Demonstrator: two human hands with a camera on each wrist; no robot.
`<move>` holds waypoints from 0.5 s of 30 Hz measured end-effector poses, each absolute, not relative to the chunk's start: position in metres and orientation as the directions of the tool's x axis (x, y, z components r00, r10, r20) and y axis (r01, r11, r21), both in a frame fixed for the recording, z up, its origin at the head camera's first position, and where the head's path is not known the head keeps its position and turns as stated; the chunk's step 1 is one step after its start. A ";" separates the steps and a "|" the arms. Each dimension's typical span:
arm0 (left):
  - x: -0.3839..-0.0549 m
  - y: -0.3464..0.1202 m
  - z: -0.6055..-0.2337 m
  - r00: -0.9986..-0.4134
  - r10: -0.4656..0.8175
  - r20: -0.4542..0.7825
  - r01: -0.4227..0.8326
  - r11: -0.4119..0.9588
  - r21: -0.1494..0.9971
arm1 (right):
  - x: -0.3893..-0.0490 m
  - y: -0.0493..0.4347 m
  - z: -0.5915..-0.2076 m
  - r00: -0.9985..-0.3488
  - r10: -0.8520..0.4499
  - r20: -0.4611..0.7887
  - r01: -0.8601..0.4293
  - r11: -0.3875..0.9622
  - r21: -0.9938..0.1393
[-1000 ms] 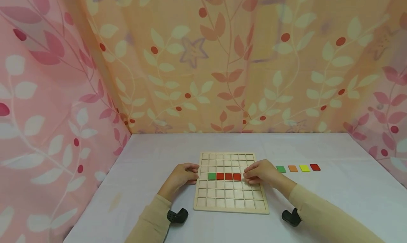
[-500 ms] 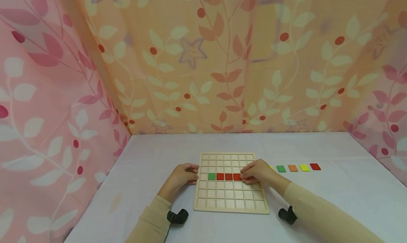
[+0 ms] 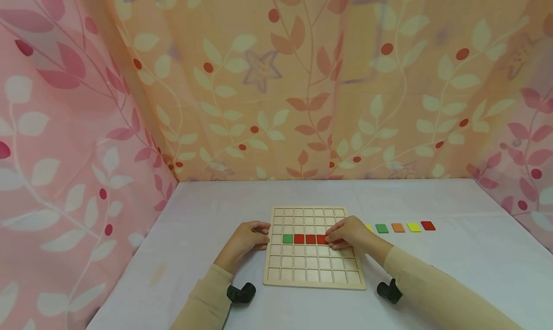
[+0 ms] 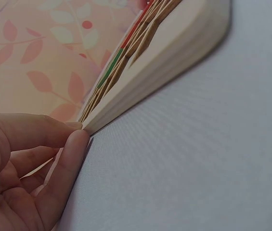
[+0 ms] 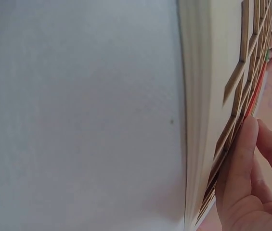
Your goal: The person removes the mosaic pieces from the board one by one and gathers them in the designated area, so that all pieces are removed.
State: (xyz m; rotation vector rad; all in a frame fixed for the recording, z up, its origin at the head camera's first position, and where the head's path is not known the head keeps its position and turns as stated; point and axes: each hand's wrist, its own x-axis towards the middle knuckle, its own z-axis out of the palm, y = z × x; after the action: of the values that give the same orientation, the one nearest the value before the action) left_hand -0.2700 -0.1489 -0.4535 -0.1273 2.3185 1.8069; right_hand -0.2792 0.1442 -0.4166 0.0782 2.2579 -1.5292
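A pale wooden grid board [image 3: 313,263] lies on the white table. Across one of its rows runs a green tile [image 3: 288,239], followed by three red ones. My left hand [image 3: 244,238] steadies the board's left edge, thumb and fingertip close together at the rim [image 4: 121,98] in the left wrist view. The bent fingertips of my right hand [image 3: 355,235] rest at the right end of the last red tile [image 3: 320,239], overlapping its corner. In the right wrist view, thumb and finger [image 5: 245,144] meet beside the red strip [image 5: 257,91].
Right of the board, a row of loose tiles lies on the table: a yellow tile [image 3: 369,228] partly behind my right hand, a green one [image 3: 382,229], an orange one [image 3: 398,228], another yellow one [image 3: 413,227] and a red one [image 3: 428,226]. Patterned curtains [image 3: 259,104] enclose the table.
My right hand has slid slightly left, from beside the last red tile onto its right edge, uncovering part of a yellow tile behind the wrist. The left hand stays in place.
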 end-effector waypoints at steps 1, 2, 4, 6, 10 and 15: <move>-0.270 -0.149 -0.453 -0.976 0.054 -0.210 -0.191 0.249 0.950 | -0.279 0.144 -0.416 -0.913 -0.181 -0.364 0.272 0.394 -0.878; -0.269 -0.149 -0.452 -0.976 0.054 -0.212 -0.193 0.248 0.949 | -0.279 0.144 -0.417 -0.913 -0.185 -0.364 0.271 0.394 -0.878; -0.269 -0.149 -0.452 -0.976 0.054 -0.211 -0.191 0.254 0.948 | -0.280 0.143 -0.417 -0.912 -0.181 -0.368 0.276 0.394 -0.877; -0.269 -0.149 -0.451 -0.975 0.052 -0.216 -0.197 0.254 0.947 | -0.280 0.143 -0.416 -0.912 -0.179 -0.369 0.275 0.400 -0.874; -0.269 -0.149 -0.451 -0.976 0.060 -0.209 -0.187 0.256 0.949 | -0.280 0.143 -0.416 -0.913 -0.174 -0.369 0.271 0.419 -0.867; -0.268 -0.149 -0.450 -0.977 0.067 -0.204 -0.181 0.258 0.949 | -0.281 0.143 -0.417 -0.917 -0.163 -0.364 0.273 0.410 -0.870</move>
State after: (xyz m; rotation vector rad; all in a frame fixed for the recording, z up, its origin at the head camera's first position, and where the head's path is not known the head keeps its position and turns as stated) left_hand -0.2676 -0.1490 -0.4501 -0.1070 2.3229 1.7952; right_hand -0.2806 0.1427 -0.4168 0.0948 2.2776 -1.5147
